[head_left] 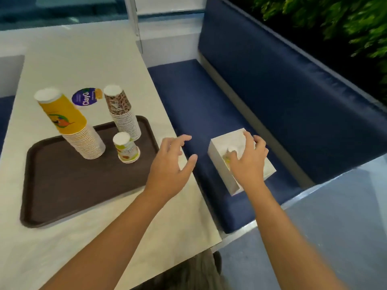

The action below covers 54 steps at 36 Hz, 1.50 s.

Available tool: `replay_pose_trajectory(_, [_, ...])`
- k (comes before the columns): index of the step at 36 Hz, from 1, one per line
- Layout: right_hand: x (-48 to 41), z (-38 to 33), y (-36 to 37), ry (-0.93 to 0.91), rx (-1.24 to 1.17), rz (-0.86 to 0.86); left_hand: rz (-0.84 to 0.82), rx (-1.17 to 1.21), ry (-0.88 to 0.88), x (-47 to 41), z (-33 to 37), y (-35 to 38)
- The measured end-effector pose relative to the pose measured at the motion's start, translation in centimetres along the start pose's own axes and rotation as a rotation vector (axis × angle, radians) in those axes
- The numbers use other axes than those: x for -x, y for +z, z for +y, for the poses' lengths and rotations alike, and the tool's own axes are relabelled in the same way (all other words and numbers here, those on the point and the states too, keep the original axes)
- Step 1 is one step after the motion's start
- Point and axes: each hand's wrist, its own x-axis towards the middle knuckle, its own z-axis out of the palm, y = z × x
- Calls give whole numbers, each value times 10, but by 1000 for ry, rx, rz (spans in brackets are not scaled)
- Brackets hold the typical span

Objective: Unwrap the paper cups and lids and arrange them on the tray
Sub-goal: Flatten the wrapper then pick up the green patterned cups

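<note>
Our left grip (167, 170) hovers spread over the tabletop (62, 248) edge. Our right grip (247, 164) curls into a white box (219, 162) on the blue bench seat (188, 101); we cannot tell what it holds. Left of the left grip, the brown tray (62, 185) carries upturned stacks: short cup stack (126, 148) nearest, then yellow cup stack (69, 122), then leopard-print cup stack (121, 109).
</note>
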Motion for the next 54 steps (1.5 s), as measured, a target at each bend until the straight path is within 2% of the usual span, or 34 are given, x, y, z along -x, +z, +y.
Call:
replay_pose_trajectory(4, [-53,63,7,206,-40,-116,-126,68,-125,-56,12,72])
replay_pose_trajectory(9, [-99,118,42,274,-23,-324,-275,156,-415,-115,10,162])
replay_pose_trajectory(16, [-132,157,116,120,33,-561,-365,357,-804,-151,-23,251])
replay_pose_trajectory(21, [-138,175,145,-30,92,-610,-446,458,-953,-151,-37,279])
replay_pose_trajectory(24, [-140,176,143,-88,79,-511,-451,477,-944,-147,-39,284])
replay_pose_trajectory(29, [-134,174,115,33,-42,-355,-382,552,-948,-140,-30,271])
replay_pose_trajectory(34, [-118,147,47,187,-322,-81,-285,678,-1040,-128,-5,239])
replay_pose_trajectory(37, [-97,120,1,281,-521,6,-279,834,-1060,-121,18,214])
replay_pose_trajectory(42, [-46,62,-54,295,-867,-41,-318,1068,-975,-113,57,177])
replay_pose_trajectory(45, [-19,39,-56,237,-929,-55,-302,1206,-942,-114,76,165])
replay_pose_trajectory(49, [7,20,-48,178,-939,-46,-246,1201,-913,-114,105,134])
replay_pose_trajectory(54, [23,11,-57,-35,-862,-163,-230,1037,-647,-103,109,107])
